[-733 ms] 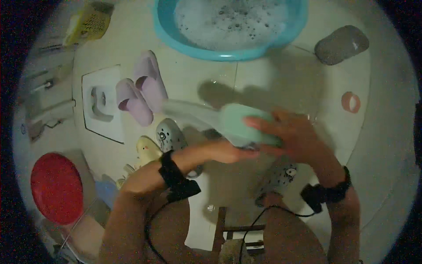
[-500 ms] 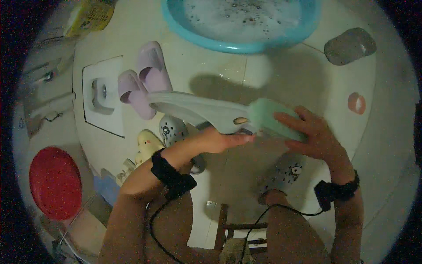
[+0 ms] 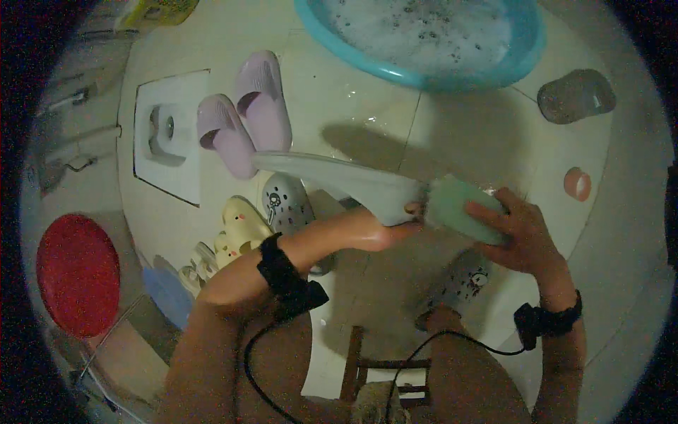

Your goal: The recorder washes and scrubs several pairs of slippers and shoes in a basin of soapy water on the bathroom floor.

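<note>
Indoors, a long white object [image 3: 346, 181] of unclear kind and a green scrubber [image 3: 455, 205] are held above a tiled floor [image 3: 360, 99].
The left hand [image 3: 380, 230] has its grip clamped on the object's right end, fingers partly hidden; the right hand [image 3: 521, 230] has its grip closed around the scrubber, beside that end. Beyond stands a blue basin [image 3: 385, 68] of suds [image 3: 431, 35]; pink slippers [image 3: 268, 116] lie leftward.
</note>
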Demonstrator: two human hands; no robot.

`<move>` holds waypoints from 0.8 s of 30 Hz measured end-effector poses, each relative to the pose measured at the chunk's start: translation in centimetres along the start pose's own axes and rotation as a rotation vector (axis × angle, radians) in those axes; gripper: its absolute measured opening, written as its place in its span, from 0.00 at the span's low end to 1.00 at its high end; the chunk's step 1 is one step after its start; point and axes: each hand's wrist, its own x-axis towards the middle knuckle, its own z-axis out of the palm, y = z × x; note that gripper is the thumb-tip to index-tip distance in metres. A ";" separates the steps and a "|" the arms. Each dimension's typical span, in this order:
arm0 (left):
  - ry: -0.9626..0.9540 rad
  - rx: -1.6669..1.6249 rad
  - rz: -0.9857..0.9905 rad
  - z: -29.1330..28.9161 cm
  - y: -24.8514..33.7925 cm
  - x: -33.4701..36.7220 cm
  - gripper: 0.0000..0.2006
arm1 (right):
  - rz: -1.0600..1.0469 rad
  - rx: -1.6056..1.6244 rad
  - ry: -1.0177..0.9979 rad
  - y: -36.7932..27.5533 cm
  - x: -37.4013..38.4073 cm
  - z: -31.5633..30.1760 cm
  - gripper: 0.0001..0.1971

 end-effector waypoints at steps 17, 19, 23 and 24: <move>0.103 0.082 0.202 2.8 -0.4 -0.5 0.09 | -0.023 0.010 0.018 -3.4 3.3 1.2 0.32; 0.167 0.086 0.263 3.2 -0.2 -1.4 0.08 | -0.109 0.024 -0.091 -6.5 7.4 1.3 0.34; 0.209 0.063 0.252 2.6 0.0 -1.5 0.08 | -0.086 0.134 0.056 -4.9 5.8 2.1 0.32; 0.174 0.048 0.172 1.5 0.1 -1.5 0.08 | -0.056 0.142 0.150 -3.3 3.8 2.3 0.33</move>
